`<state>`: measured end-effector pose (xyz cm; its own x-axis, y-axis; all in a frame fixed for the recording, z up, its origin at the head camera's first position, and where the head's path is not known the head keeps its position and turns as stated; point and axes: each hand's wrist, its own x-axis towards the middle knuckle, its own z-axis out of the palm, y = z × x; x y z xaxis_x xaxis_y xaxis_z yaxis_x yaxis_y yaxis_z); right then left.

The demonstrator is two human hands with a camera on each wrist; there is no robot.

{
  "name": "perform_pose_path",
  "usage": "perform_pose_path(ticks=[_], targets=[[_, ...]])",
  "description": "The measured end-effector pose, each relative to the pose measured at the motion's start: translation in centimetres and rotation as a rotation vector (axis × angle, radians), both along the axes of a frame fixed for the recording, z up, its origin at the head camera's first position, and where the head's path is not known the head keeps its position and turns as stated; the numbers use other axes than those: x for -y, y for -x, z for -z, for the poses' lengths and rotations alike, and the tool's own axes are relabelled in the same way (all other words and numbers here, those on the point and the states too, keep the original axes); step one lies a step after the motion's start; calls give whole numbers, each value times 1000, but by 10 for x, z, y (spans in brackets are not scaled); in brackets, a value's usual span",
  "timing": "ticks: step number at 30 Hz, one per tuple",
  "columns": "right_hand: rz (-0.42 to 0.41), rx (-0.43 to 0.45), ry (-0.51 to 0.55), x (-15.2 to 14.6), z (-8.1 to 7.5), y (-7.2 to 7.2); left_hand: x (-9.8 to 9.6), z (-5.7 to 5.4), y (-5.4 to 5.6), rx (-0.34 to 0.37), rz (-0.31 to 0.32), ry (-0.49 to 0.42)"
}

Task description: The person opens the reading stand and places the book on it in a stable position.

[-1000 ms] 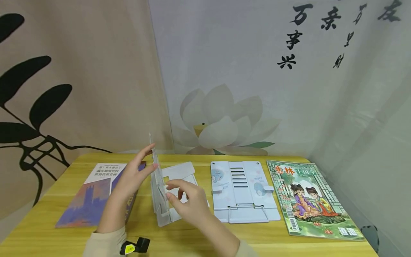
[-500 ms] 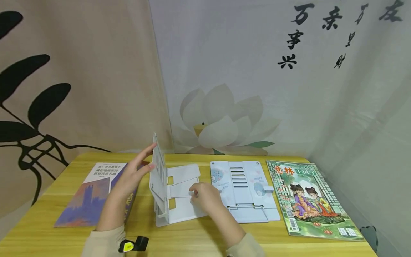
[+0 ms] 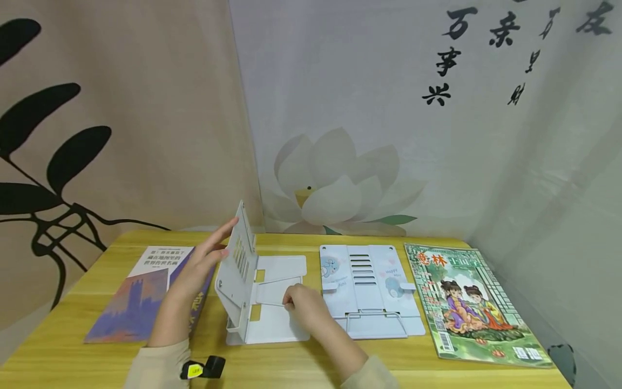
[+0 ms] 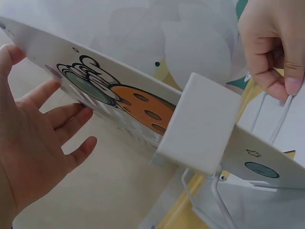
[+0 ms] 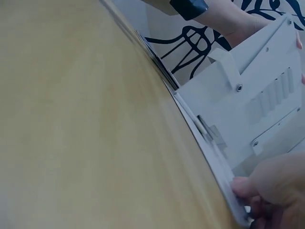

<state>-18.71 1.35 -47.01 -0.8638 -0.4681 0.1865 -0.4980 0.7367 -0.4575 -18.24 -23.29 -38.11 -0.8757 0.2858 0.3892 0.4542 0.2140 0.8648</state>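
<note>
A white folding book stand is unfolded at the table's middle left, its slotted panel raised over a flat base plate. My left hand is to the left of the panel, fingers extended and fingertips at its edge. The panel's printed side faces that hand in the left wrist view, with a white page clip sticking out. Low over the base plate, my right hand pinches the end of a wire support between thumb and finger.
A second book stand lies folded flat to the right. Beyond it is a green magazine. A purple-and-white book rests at the left, partly behind my left forearm. A printed curtain hangs behind the wooden table.
My right hand has moved right, from beside the panel to over the base plate. The stand has turned and its base plate shows more fully. My left hand stays at the panel.
</note>
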Motion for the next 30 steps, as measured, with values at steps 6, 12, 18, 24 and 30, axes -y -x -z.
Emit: perform_pose_path(ticks=[6, 12, 18, 24, 30], targets=[[-17, -24, 149, -6, 13, -1, -3, 1, 3, -18, 2, 5], [-22, 9, 316, -13, 26, -1, -10, 5, 5, 2, 15, -14], [-13, -22, 357, -17, 31, -4, -24, 4, 4, 11, 18, -18], [-19, -51, 371, -16, 30, -4, -34, 2, 5, 7, -12, 4], [-27, -33, 380, -14, 29, -3, -41, 2, 4, 23, -44, 37]])
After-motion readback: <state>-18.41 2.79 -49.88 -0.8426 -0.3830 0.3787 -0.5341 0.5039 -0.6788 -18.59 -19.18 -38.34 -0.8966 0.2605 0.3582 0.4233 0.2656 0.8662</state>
